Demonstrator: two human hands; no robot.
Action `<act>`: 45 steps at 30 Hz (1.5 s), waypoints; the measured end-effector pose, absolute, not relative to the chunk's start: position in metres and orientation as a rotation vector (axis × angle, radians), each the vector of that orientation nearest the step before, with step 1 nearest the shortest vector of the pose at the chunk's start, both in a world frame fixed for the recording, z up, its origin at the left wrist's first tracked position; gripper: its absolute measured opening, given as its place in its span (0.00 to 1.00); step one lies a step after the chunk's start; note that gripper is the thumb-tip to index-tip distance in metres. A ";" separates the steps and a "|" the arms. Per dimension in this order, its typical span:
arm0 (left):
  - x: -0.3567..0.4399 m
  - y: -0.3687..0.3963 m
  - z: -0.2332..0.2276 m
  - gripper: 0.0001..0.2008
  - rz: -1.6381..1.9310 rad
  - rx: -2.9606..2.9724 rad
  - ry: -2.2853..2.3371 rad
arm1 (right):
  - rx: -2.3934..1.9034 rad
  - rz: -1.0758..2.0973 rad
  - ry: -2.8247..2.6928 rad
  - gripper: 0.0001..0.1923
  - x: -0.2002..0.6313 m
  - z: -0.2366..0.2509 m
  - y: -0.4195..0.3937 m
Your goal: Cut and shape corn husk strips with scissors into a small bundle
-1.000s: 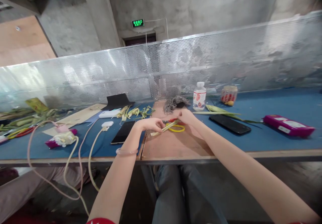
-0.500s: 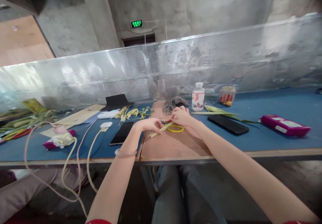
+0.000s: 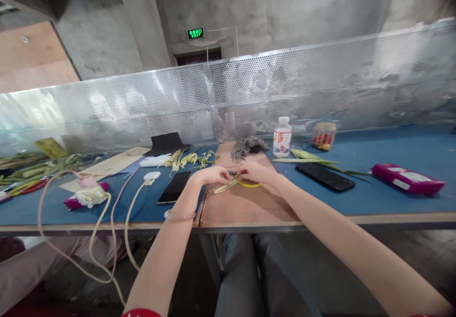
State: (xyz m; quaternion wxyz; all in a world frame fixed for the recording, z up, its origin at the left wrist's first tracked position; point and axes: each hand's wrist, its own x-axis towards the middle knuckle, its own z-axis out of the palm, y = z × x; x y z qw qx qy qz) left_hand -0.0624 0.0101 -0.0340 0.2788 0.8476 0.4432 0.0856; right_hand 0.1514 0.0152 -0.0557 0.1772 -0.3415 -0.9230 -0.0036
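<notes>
Blue surface [image 3: 392,148], brown board [image 3: 249,208], and a thin strip [image 3: 224,187] between two hands

The strip is over the left side of the board, with its pale end poking out. The left hand [image 3: 214,176] has its fingers pinched close together on the strip. The right hand [image 3: 258,170] bends over the other end. I cannot tell if its fingers are open or hold anything, since the hand hides them. A yellow loop [image 3: 250,186] peeks out on the board.

The work looks started but not done: the strip is not put down, and both hands are busy at it. How much is left, I cannot tell. Gray yarn [image 3: 242,148] sits at the back of the board. Dry leaves [image 3: 190,158] lie just left of the board, and a bottle [image 3: 282,143] stands just right of it.
</notes>
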 end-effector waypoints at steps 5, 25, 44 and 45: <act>-0.063 0.011 -0.035 0.10 0.241 2.281 1.208 | -0.791 0.030 -2.615 0.05 0.147 -0.058 0.011; -0.051 0.002 -0.031 0.14 0.215 2.279 1.210 | -0.615 -0.051 -2.601 0.06 0.129 -0.067 -0.002; -0.058 0.008 -0.033 0.13 0.149 2.350 1.181 | -0.591 -0.213 -2.679 0.12 0.125 -0.068 -0.001; -0.058 0.008 -0.032 0.13 0.146 2.354 1.179 | -0.590 -0.213 -2.681 0.12 0.124 -0.069 0.000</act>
